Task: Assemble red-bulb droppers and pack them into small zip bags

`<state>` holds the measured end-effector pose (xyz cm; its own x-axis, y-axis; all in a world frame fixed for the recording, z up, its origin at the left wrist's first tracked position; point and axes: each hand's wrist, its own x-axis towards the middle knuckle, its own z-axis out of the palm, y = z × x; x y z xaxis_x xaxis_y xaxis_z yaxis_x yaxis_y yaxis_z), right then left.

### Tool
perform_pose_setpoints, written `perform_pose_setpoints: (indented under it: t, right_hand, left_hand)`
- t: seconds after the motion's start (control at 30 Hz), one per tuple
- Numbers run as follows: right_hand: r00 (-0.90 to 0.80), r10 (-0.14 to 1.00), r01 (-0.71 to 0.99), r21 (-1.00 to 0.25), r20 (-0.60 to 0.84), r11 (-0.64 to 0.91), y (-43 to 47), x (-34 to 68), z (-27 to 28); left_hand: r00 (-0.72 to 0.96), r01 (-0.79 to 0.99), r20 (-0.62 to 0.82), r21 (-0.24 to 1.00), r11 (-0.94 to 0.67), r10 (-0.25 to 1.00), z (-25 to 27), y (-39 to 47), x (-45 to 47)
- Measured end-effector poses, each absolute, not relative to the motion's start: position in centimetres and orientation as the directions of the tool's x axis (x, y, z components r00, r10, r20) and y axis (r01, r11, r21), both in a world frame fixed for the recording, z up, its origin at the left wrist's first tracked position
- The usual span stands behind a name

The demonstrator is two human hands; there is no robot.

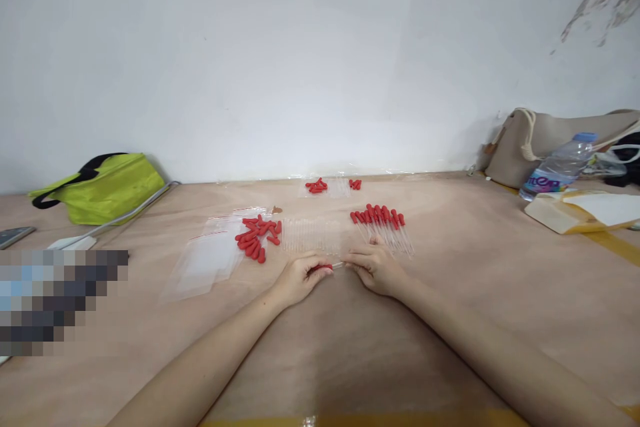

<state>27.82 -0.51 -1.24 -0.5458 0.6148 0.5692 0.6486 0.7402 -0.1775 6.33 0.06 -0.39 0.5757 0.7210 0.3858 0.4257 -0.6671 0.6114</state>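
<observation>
Centre frame: left hand (300, 278) pinches a red rubber bulb (323, 267), right hand (374, 268) pinches the clear pipette tube (339, 265) joined to it, low over the table (450, 320). Loose red bulbs (257, 237) lie on plastic bags (210, 257) at left; finished droppers (383, 227) sit behind the right hand.

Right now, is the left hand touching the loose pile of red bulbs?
Apart. The head view shows the left hand pinching one red bulb at its fingertips, while the bulb pile lies farther back, with bare table between them.
</observation>
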Motion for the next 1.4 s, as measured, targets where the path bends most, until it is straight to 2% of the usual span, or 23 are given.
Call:
perform_pose_setpoints:
  t: [0.2,0.47,0.57,0.67,0.73,0.8,0.9,1.0,1.13,1.4]
  right_hand:
    - [-0.532,0.589,0.665,-0.131,0.608,0.735,-1.1,27.1,-1.5]
    - [-0.528,0.597,0.677,-0.125,0.604,0.726,-1.2,26.4,-1.6]
    - [-0.529,0.590,0.710,-0.063,0.610,0.702,-1.2,26.4,-1.0]
    - [-0.568,0.579,0.738,0.050,0.585,0.673,-1.2,26.6,-0.5]
    - [-0.566,0.611,0.767,0.083,0.553,0.636,-1.1,27.0,-0.1]
    - [-0.459,0.703,0.840,0.006,0.543,0.543,-0.6,27.6,0.2]
    - [-0.149,0.862,0.917,-0.258,0.484,0.304,1.0,28.5,0.9]
    - [0.086,0.929,0.906,-0.417,0.359,0.077,3.0,28.9,1.5]
    - [0.199,0.931,0.916,-0.395,0.307,-0.066,4.9,28.1,1.4]
    - [0.168,0.932,0.970,-0.224,0.321,-0.098,5.1,27.4,0.8]
  left_hand:
    - [0.600,0.454,0.384,0.559,-0.694,0.702,-0.4,0.0,6.3]
    - [0.607,0.437,0.393,0.560,-0.704,0.690,-0.2,-0.1,6.5]
    - [0.558,0.446,0.425,0.570,-0.690,0.713,-0.3,0.2,6.6]
    - [0.518,0.459,0.450,0.571,-0.680,0.727,-0.4,0.5,6.4]
    - [0.471,0.488,0.470,0.566,-0.664,0.747,-0.6,0.7,6.0]
    - [0.416,0.530,0.480,0.562,-0.635,0.773,-0.7,0.8,5.6]
    - [0.433,0.561,0.408,0.576,-0.595,0.804,-0.9,1.0,5.3]
    - [0.497,0.563,0.336,0.576,-0.592,0.800,-0.8,1.0,5.3]
    - [0.521,0.572,0.309,0.566,-0.594,0.796,-0.5,0.7,5.4]
    - [0.534,0.593,0.303,0.531,-0.605,0.789,-0.3,0.7,5.4]
